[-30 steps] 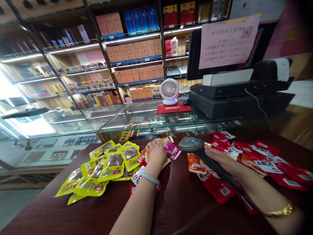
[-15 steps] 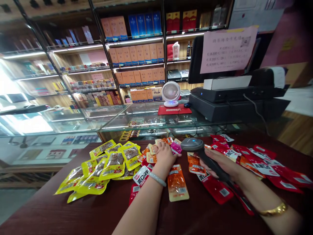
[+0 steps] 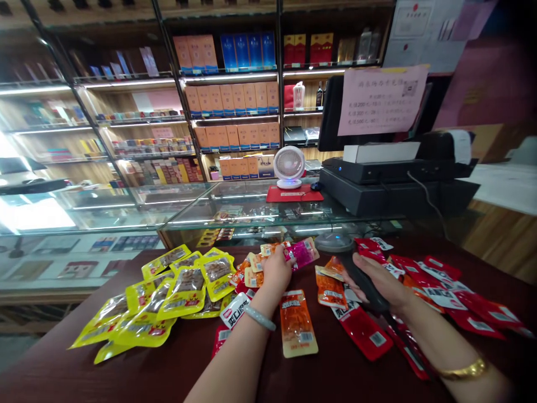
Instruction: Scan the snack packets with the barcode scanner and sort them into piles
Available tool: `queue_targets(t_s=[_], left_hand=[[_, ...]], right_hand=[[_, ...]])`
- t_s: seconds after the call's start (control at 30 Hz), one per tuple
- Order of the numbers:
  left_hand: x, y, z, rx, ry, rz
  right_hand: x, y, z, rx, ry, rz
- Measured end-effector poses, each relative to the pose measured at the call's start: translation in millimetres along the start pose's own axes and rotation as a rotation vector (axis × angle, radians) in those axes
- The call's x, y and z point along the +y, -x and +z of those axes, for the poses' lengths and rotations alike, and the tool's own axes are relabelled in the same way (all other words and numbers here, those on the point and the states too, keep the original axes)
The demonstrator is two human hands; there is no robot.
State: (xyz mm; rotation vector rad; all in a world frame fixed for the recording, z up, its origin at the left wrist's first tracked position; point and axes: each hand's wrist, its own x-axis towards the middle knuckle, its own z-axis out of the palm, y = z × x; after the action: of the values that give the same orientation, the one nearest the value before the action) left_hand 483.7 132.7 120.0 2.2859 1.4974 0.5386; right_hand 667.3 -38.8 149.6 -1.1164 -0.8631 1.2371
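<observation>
My left hand (image 3: 277, 270) is closed on a magenta snack packet (image 3: 304, 254), which juts out to the right of my fingers. Several orange and cream packets (image 3: 254, 276) lie around and under that hand. In my right hand (image 3: 377, 275) is a black barcode scanner (image 3: 364, 280), its grey head pointing left beside the magenta packet. An orange packet (image 3: 297, 323) lies flat between my forearms. Below the scanner are another orange packet (image 3: 330, 289) and a red packet (image 3: 364, 331). A white-and-red packet (image 3: 235, 309) is partly covered by my left wrist.
Yellow snack packets (image 3: 182, 291) are heaped at the left of the dark red table (image 3: 163, 372). Red packets (image 3: 447, 288) spread over the right. Behind stand a glass counter (image 3: 247, 196), a white fan (image 3: 289, 167), a monitor (image 3: 331, 115) and a black cash drawer (image 3: 390, 193).
My left hand has closed on the magenta packet, which now sticks out farther and shows more of its face. The scanner stays in my right hand. The view has shifted slightly.
</observation>
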Motion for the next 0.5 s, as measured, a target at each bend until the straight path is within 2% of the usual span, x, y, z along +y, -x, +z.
queue_targets(t_s=[0.17,0.3,0.4,0.5], left_hand=[[-2,1,-1,0.013,0.006,-0.001],[-1,2,3,0.047,0.089,-0.024],[9,5,13,-0.002,0.342,0.030],[20,9,20,-0.097,0.617,0.210]], right_hand=[[-1,0,3,0.007,0.003,0.013],[-3,1,6,0.017,0.010,0.014],[-3,3,9,0.006,0.017,0.008],[-1,4,11,-0.012,0.027,0.004]])
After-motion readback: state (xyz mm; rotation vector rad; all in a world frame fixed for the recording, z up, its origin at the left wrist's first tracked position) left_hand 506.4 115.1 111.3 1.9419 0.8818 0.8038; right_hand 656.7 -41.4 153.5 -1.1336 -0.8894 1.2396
